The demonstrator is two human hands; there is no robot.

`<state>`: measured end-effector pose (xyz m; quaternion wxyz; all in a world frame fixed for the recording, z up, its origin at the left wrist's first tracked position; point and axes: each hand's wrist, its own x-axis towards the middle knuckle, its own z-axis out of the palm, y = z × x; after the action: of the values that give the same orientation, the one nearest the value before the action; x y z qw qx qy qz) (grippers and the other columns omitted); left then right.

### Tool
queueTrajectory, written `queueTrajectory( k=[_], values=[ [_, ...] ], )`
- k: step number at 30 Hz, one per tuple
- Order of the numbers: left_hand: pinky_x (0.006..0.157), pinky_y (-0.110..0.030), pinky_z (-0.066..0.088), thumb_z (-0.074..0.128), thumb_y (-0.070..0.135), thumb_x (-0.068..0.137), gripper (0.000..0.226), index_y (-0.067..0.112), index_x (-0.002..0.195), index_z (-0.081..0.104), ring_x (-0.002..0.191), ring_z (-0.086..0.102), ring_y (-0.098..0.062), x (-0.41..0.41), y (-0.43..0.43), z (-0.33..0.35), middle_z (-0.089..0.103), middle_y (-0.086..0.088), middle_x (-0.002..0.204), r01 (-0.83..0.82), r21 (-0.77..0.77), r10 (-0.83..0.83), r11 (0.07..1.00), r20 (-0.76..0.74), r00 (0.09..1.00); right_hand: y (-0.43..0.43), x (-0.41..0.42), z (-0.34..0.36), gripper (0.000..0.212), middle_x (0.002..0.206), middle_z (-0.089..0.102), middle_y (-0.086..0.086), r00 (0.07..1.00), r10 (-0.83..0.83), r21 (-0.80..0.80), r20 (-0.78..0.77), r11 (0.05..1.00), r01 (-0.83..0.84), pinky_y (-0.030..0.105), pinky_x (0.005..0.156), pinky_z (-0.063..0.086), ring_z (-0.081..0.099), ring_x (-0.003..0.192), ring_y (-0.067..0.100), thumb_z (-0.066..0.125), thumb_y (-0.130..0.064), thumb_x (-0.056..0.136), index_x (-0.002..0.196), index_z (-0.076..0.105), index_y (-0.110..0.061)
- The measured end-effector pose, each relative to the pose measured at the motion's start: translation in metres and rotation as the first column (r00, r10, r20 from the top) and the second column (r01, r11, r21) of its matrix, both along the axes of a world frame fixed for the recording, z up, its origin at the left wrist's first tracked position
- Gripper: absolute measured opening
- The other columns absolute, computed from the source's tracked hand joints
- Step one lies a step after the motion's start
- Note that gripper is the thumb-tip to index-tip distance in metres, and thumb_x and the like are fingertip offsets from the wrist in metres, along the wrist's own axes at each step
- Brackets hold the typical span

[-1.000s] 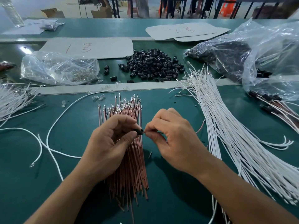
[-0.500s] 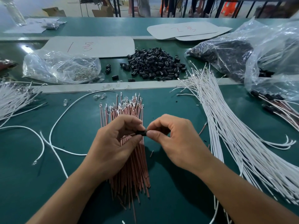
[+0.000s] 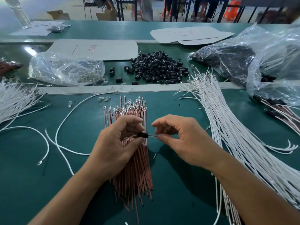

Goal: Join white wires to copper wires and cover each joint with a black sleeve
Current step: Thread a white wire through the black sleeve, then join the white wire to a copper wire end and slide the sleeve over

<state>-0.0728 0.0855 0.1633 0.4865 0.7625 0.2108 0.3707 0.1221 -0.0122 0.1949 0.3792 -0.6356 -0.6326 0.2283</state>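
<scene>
My left hand [image 3: 116, 143] pinches a black sleeve [image 3: 142, 135] between thumb and fingers above the pile of copper wires [image 3: 133, 168]. A thin copper wire [image 3: 152, 136] runs out of the sleeve's right end. My right hand [image 3: 180, 140] pinches that wire a few centimetres from the sleeve. A big bundle of white wires [image 3: 235, 135] fans across the green table on the right. A heap of loose black sleeves [image 3: 157, 67] lies at the back centre.
A clear bag of small metal parts [image 3: 68, 70] sits back left. Plastic bags [image 3: 259, 59] with dark parts stand back right, with finished sleeved wires [image 3: 279, 109] below them. More white wires [image 3: 14, 99] and loose white strands [image 3: 65, 135] lie left. Grey cards [image 3: 100, 49] lie behind.
My hands have drawn apart: earlier the right fingertips met the sleeve, now a short length of copper wire shows between the sleeve and my right hand.
</scene>
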Motion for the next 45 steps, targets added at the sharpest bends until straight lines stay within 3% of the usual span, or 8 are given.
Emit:
queueTrajectory(
  k=[9, 15, 22, 25, 28, 35, 41, 45],
  values=[
    [0.091, -0.027, 0.056, 0.079, 0.001, 0.080, 0.051, 0.032, 0.116, 0.060, 0.098, 0.072, -0.018, 0.004, -0.004, -0.002, 0.068, 0.007, 0.103, -0.019, 0.075, 0.025, 0.997, -0.085, 0.996, 0.004, -0.012, -0.008, 0.029, 0.095, 0.071, -0.012, 1.000, -0.015, 0.113, -0.006, 0.993, 0.015, 0.012, 0.085, 0.051, 0.068, 0.091, 0.004, 0.076, -0.003, 0.088, 0.112, 0.072, -0.016],
    [0.076, -0.012, 0.053, 0.080, 0.022, 0.076, 0.015, 0.010, 0.084, 0.074, 0.090, 0.067, -0.010, 0.003, -0.005, 0.009, 0.064, 0.008, 0.100, -0.147, 0.227, 0.179, 0.963, -0.126, 0.976, 0.003, 0.005, -0.002, 0.010, 0.088, 0.067, -0.012, 0.991, 0.003, 0.023, 0.130, 1.000, -0.006, 0.018, 0.076, 0.048, 0.062, 0.082, 0.005, 0.072, -0.022, 0.094, 0.100, 0.077, -0.016],
    [0.078, -0.023, 0.054, 0.077, 0.003, 0.083, 0.008, 0.010, 0.086, 0.076, 0.088, 0.068, -0.010, 0.001, -0.004, 0.012, 0.069, 0.012, 0.097, -0.143, 0.292, 0.202, 0.946, -0.183, 0.962, 0.006, 0.002, -0.005, 0.005, 0.083, 0.064, -0.011, 0.985, -0.038, 0.113, 0.165, 0.993, 0.019, 0.032, 0.075, 0.049, 0.059, 0.080, 0.009, 0.074, -0.018, 0.092, 0.087, 0.074, -0.015],
    [0.079, -0.024, 0.054, 0.077, 0.002, 0.083, 0.008, 0.009, 0.085, 0.076, 0.088, 0.068, -0.008, 0.004, -0.007, 0.011, 0.070, 0.010, 0.095, -0.139, 0.313, 0.204, 0.939, -0.183, 0.962, 0.006, -0.001, -0.008, 0.002, 0.088, 0.065, -0.009, 0.990, -0.015, 0.149, 0.142, 0.989, -0.006, 0.035, 0.077, 0.051, 0.061, 0.083, 0.011, 0.073, -0.017, 0.093, 0.095, 0.074, -0.016],
    [0.077, -0.022, 0.053, 0.077, 0.003, 0.083, 0.008, 0.010, 0.086, 0.075, 0.087, 0.067, -0.007, 0.002, -0.005, 0.012, 0.069, 0.010, 0.094, -0.176, 0.337, 0.240, 0.925, -0.159, 0.958, 0.004, -0.002, -0.008, 0.025, 0.101, 0.066, -0.016, 0.989, 0.040, 0.085, 0.139, 0.995, -0.052, 0.027, 0.088, 0.051, 0.063, 0.097, 0.008, 0.063, -0.025, 0.099, 0.123, 0.067, -0.024],
    [0.068, -0.023, 0.049, 0.075, 0.008, 0.087, 0.013, 0.011, 0.078, 0.066, 0.080, 0.062, -0.008, -0.001, -0.006, 0.016, 0.065, 0.009, 0.087, -0.179, 0.414, 0.261, 0.893, -0.150, 0.954, 0.005, -0.006, -0.009, 0.014, 0.091, 0.065, -0.008, 0.976, 0.017, 0.217, 0.217, 0.974, -0.065, 0.024, 0.074, 0.049, 0.059, 0.080, 0.008, 0.065, -0.021, 0.099, 0.105, 0.072, -0.010],
    [0.064, -0.023, 0.041, 0.074, 0.000, 0.083, 0.017, 0.013, 0.080, 0.063, 0.070, 0.054, -0.012, -0.032, 0.026, 0.024, 0.062, 0.004, 0.078, -0.343, 0.485, 0.502, 0.804, -0.247, 0.829, 0.005, 0.017, -0.005, 0.009, 0.091, 0.065, -0.002, 0.955, -0.151, 0.295, 0.256, 0.953, 0.072, 0.041, 0.072, 0.052, 0.062, 0.079, 0.019, 0.066, -0.012, 0.097, 0.103, 0.073, -0.008],
    [0.094, -0.044, 0.040, 0.077, 0.009, 0.085, 0.024, 0.005, 0.107, 0.070, 0.108, 0.054, -0.035, -0.038, 0.035, 0.028, 0.064, -0.014, 0.115, -0.371, 0.637, 0.659, 0.676, -0.298, 0.690, 0.004, 0.018, -0.005, 0.013, 0.092, 0.066, 0.001, 0.954, -0.124, 0.246, 0.274, 0.968, 0.055, 0.042, 0.074, 0.053, 0.063, 0.080, 0.022, 0.064, -0.005, 0.097, 0.104, 0.073, -0.009]
  ],
)
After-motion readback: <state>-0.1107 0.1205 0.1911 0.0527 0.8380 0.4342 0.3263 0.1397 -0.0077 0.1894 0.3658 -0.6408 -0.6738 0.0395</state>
